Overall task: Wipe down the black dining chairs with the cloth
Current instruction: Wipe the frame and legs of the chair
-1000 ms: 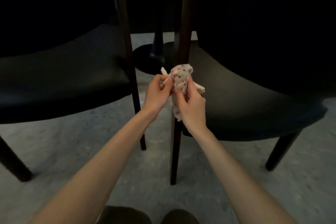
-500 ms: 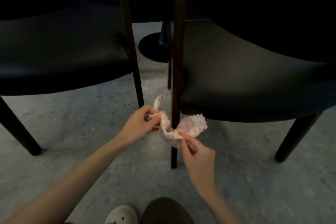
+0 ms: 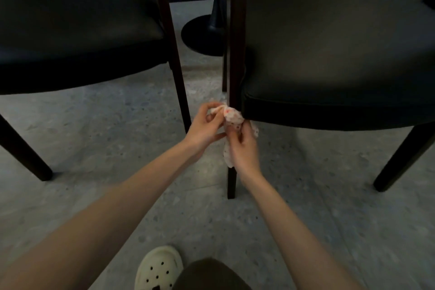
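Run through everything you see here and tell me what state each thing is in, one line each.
right chair, standing upright.
left chair, standing upright, untouched.
cloth, bunched against the right chair's front leg, held by both hands.
left hand, pinches the cloth's upper end.
right hand, grips the cloth lower down.
clog, sole down.

Black chairs [image 3: 329, 54], red-dotted white cloth [image 3: 231, 117], speckled grey floor [image 3: 106, 136].

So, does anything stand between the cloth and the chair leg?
Nothing visible does. The cloth lies against the chair leg just below the seat, held by the left hand and the right hand.
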